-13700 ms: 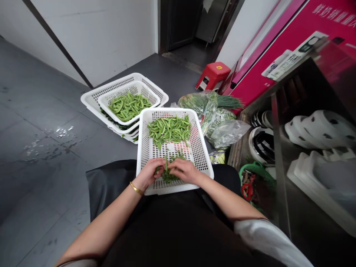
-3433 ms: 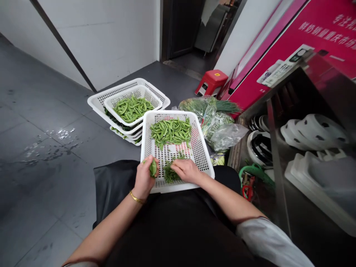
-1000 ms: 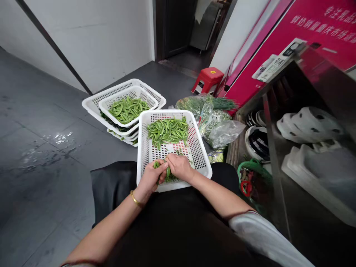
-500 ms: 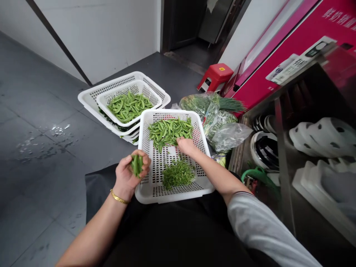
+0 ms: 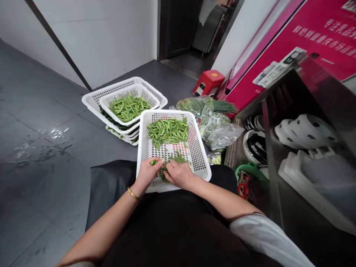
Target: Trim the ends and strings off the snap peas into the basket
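Observation:
A white perforated basket (image 5: pixel 200 157) rests on my lap. At its far end lies a pile of green pea pods (image 5: pixel 169 131). My left hand (image 5: pixel 148 171) is closed around several pods, partly hidden by its fingers, over the basket's near left side. Close beside it, my right hand (image 5: pixel 179 173) has its fingers bent together at the near end; whatever they pinch is too small to make out. Under and behind the right hand shows a heap of thin green trimmings (image 5: pixel 180 157), mostly covered by the hands.
Stacked white baskets (image 5: pixel 125 82) with more pods stand ahead on the left. Bagged greens (image 5: pixel 217 122) lie at the right, before a red stool (image 5: pixel 209 82). A metal shelf with white containers (image 5: pixel 304 131) borders my right side. The floor (image 5: pixel 55 135) is wet at left.
My right hand has drawn back from the pod pile to the basket's near end. The left hand has moved right and inward, and the two hands now meet over the trimmings.

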`<state>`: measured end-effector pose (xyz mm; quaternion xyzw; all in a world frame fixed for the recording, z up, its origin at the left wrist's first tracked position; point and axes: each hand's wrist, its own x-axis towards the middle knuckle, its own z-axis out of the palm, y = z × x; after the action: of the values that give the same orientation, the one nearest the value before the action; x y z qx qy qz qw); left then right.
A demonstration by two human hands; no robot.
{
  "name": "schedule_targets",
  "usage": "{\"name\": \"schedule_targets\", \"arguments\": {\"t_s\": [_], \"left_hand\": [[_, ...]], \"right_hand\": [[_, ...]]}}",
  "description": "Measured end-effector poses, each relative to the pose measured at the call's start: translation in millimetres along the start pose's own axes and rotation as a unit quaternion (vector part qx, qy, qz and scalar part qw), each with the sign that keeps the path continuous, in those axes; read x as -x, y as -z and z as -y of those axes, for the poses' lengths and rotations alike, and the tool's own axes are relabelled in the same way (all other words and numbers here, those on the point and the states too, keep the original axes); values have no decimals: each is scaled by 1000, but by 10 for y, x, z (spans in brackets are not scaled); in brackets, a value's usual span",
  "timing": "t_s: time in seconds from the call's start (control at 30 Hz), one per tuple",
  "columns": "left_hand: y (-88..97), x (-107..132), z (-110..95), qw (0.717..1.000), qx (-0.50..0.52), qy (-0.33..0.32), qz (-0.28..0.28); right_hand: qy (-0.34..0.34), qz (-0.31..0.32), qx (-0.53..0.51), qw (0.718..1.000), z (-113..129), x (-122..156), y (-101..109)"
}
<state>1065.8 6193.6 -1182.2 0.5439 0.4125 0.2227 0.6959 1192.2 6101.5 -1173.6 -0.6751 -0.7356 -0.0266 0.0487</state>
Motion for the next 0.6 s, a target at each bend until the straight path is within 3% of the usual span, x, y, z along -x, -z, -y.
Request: {"name": "schedule_targets", "arguments": {"t_s": [0.17,0.37,0.53,0.6], "left_hand": [[-7,153,-25,998,40,21,41],[5,291,-136,991,119,18,54],[27,303,-160,980,159,44,112],[8,298,-146,979,161,49,114]], "right_hand": [[7,-91,-16,996,65,163,11],[-40,-91,-210,973,-50,246,204],[-6,-56,-401,914,-99,319,318],[14,-49,-401,915,-86,335,343]]}}
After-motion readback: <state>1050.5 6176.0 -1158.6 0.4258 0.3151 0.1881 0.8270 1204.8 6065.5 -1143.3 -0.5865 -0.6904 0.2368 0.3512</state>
